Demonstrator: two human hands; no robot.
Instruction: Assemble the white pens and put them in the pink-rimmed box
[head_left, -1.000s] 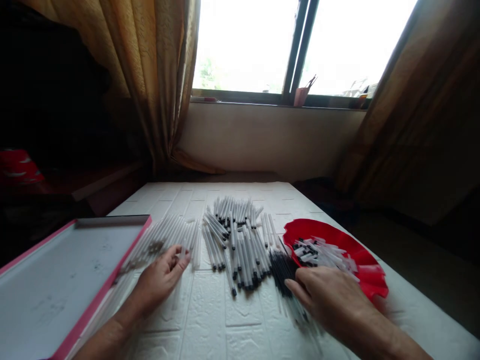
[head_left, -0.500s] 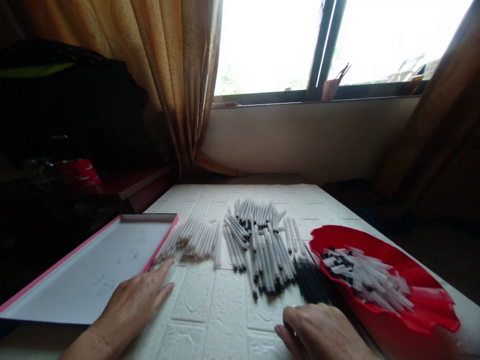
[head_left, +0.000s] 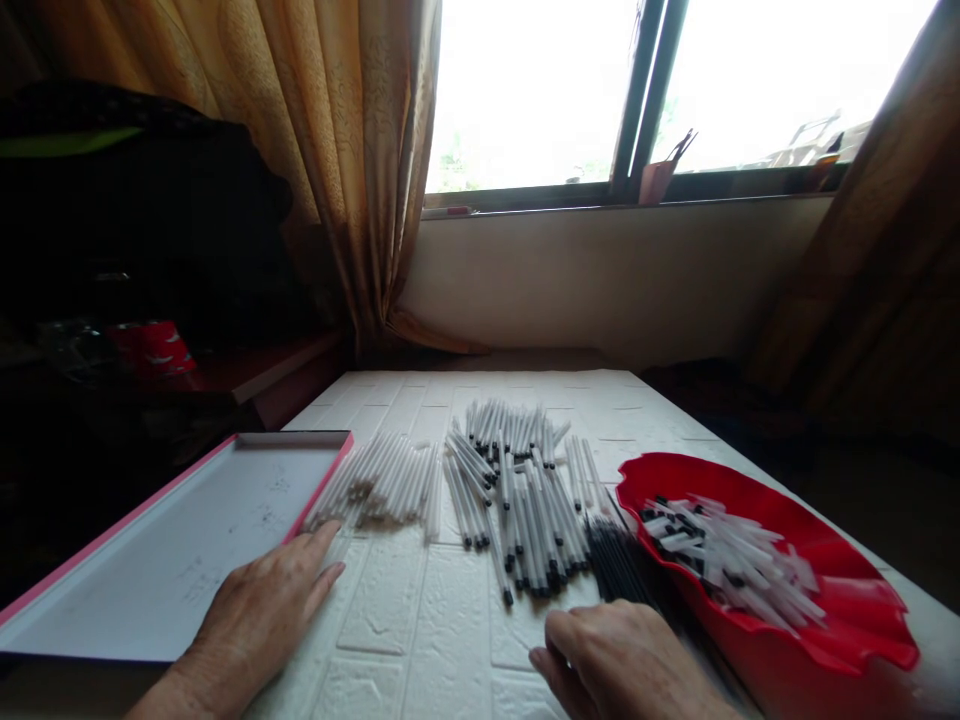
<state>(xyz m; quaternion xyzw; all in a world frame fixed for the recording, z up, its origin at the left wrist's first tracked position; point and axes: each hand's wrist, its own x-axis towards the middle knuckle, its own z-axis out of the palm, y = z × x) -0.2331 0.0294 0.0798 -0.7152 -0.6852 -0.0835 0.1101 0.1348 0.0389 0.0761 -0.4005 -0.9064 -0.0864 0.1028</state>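
My left hand (head_left: 262,595) lies open at the right edge of a shallow pink-rimmed box lid (head_left: 172,560), its fingertips at the near end of a pile of clear plastic pen barrels (head_left: 382,480). My right hand (head_left: 622,650) is closed with curled fingers near the table's front; whatever it may hold is hidden. Just beyond it lies a bundle of thin black pen refills (head_left: 619,560). In the middle, clear barrels with black ends (head_left: 540,520) form a pile, and more like them sit behind.
To the right, a red wavy-rimmed tray (head_left: 847,570) holds clear caps and small black pieces. The table (head_left: 390,600) has a white brick-patterned surface. Beyond stand a curtain (head_left: 352,150) and a window with a pink cup (head_left: 656,182) on its sill.
My right hand has shifted slightly to the left. My left hand stays beside the clear barrels, and the piles look the same.
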